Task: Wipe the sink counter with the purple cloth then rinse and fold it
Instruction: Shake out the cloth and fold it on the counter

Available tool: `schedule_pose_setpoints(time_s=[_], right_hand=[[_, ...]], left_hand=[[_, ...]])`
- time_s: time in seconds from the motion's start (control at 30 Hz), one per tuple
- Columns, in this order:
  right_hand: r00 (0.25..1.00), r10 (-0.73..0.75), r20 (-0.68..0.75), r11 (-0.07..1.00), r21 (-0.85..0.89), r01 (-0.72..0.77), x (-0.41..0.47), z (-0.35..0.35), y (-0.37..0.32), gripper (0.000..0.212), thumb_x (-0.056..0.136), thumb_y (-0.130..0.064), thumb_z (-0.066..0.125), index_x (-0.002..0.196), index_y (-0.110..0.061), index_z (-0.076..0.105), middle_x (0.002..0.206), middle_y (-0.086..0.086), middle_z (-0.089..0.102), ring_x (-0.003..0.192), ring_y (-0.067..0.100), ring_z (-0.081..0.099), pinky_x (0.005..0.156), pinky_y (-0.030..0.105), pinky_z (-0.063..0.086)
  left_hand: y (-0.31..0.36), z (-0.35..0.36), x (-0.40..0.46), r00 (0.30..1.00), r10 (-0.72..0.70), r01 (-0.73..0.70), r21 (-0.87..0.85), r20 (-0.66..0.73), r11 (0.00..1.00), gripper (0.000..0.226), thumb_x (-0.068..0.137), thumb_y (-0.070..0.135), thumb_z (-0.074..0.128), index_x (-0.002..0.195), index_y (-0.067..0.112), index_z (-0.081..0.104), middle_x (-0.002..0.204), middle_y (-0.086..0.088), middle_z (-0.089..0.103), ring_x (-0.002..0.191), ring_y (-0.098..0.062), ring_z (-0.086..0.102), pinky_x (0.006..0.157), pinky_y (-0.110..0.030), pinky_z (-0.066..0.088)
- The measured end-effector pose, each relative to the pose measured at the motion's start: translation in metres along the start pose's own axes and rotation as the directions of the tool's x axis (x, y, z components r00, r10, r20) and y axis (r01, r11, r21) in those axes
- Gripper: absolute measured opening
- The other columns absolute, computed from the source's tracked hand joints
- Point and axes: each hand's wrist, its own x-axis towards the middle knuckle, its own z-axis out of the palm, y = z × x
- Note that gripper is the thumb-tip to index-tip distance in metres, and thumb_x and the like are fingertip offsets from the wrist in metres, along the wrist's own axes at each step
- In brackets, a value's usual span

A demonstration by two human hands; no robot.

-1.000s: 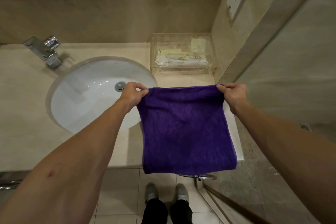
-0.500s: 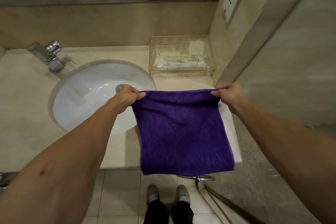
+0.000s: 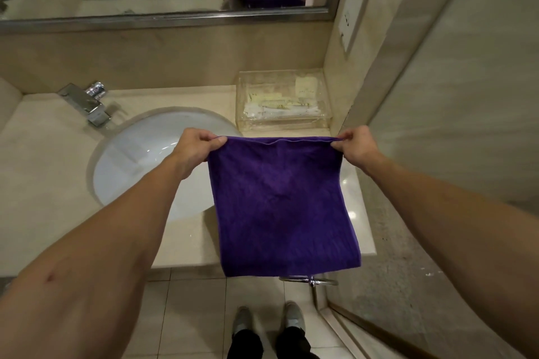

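The purple cloth hangs as a flat sheet in front of the person, suspended by its two top corners above the front right part of the worktop, between the sink basin and the right-hand end. The left hand pinches the top left corner between thumb and curled fingers; the right hand pinches the top right corner in the same way. The held top edge runs left to right, nearly level and taut, with both hands at about the same height and equally near to the cloth. The sheet drops from that edge toward the person, and its free bottom edge hangs past the front edge of the worktop, above the floor. The cloth appears roughly square, with no fold visible. Judged from this position, the fold is the step in hand: the coming move depends on bringing the top edge and the free bottom edge together, or one held corner across to the other. A clear box stands at the back right corner of the worktop, apart from the cloth.
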Motion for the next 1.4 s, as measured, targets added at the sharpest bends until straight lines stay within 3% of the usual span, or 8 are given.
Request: schedule_pose_setpoints(time_s=[0.27,0.4,0.53,0.77,0.93,1.07,1.23,1.4], right_hand=[[0.978,-0.126,-0.163,0.991,0.019,0.131,-0.043,-0.039,-0.044,0.006,0.086,-0.009,0.079,0.089,-0.013,0.075,0.078,0.008,0.068,0.069,0.015,0.060,0.066,0.024,0.049],[0.957,-0.175,-0.233,0.984,-0.009,0.177,-0.065,-0.061,-0.067,0.017,0.082,-0.012,0.082,0.078,-0.023,0.070,0.068,0.000,0.063,0.074,0.019,0.062,0.079,0.036,0.055],[0.952,-0.147,-0.267,0.978,0.107,0.181,-0.098,-0.081,-0.100,0.010,0.089,-0.006,0.076,0.092,-0.011,0.068,0.074,0.003,0.062,0.065,0.018,0.062,0.054,0.036,0.061],[0.944,-0.198,-0.265,0.943,0.210,0.256,-0.143,-0.122,-0.135,0.010,0.089,0.003,0.073,0.089,-0.006,0.067,0.084,0.010,0.064,0.082,0.027,0.069,0.061,0.043,0.065],[0.946,-0.205,-0.252,0.936,0.231,0.265,-0.170,-0.129,-0.127,0.011,0.088,0.008,0.072,0.094,0.001,0.067,0.085,0.016,0.064,0.081,0.030,0.067,0.055,0.028,0.062],[0.962,-0.140,-0.235,0.968,0.174,0.183,-0.189,-0.118,-0.091,0.015,0.086,0.008,0.074,0.082,-0.005,0.067,0.086,0.017,0.065,0.081,0.029,0.066,0.056,0.026,0.062],[0.990,-0.028,-0.135,0.999,0.021,0.031,-0.219,-0.095,-0.039,0.012,0.084,0.009,0.075,0.081,0.001,0.066,0.083,0.019,0.065,0.082,0.034,0.065,0.045,0.028,0.059],[0.998,0.065,-0.002,0.989,-0.134,-0.065,-0.242,-0.079,-0.001,0.013,0.082,0.006,0.079,0.093,0.003,0.072,0.091,0.019,0.069,0.078,0.029,0.070,0.045,0.026,0.058]], left_hand=[[0.037,-0.039,-0.029,0.991,0.128,-0.129,-0.040,-0.038,0.991,0.019,0.084,0.020,0.081,0.089,0.003,0.075,0.073,-0.002,0.070,0.066,-0.015,0.062,0.067,-0.033,0.053],[0.062,-0.056,-0.048,0.976,0.216,-0.216,-0.010,-0.031,0.976,0.013,0.083,0.019,0.081,0.075,0.016,0.072,0.055,0.011,0.065,0.055,-0.009,0.055,0.058,-0.022,0.043],[0.093,-0.064,-0.067,0.950,0.303,-0.307,-0.042,-0.080,0.951,0.010,0.086,0.012,0.078,0.080,0.010,0.070,0.049,0.014,0.062,0.041,0.005,0.053,0.044,-0.007,0.039],[0.133,-0.084,-0.095,0.926,0.369,-0.371,-0.013,-0.076,0.929,0.014,0.084,0.018,0.081,0.086,0.007,0.074,0.073,-0.004,0.067,0.058,-0.008,0.058,0.059,-0.021,0.047],[0.129,-0.085,-0.116,0.922,0.386,-0.385,0.032,-0.032,0.922,0.022,0.086,0.017,0.079,0.098,0.000,0.075,0.082,-0.008,0.069,0.071,-0.013,0.060,0.052,-0.015,0.046],[0.095,-0.080,-0.131,0.943,0.328,-0.332,0.092,0.058,0.939,0.026,0.083,0.021,0.082,0.099,0.002,0.078,0.091,-0.010,0.073,0.082,-0.014,0.062,0.074,-0.028,0.046],[0.035,-0.069,-0.162,0.958,0.184,-0.225,0.179,0.219,0.958,0.019,0.080,0.023,0.083,0.090,0.007,0.079,0.078,-0.003,0.072,0.078,-0.015,0.061,0.063,-0.025,0.044],[-0.022,-0.050,-0.201,0.953,-0.005,-0.082,0.275,0.303,0.958,0.021,0.082,0.023,0.083,0.091,0.005,0.078,0.088,-0.002,0.071,0.094,-0.021,0.065,0.073,-0.032,0.049]])
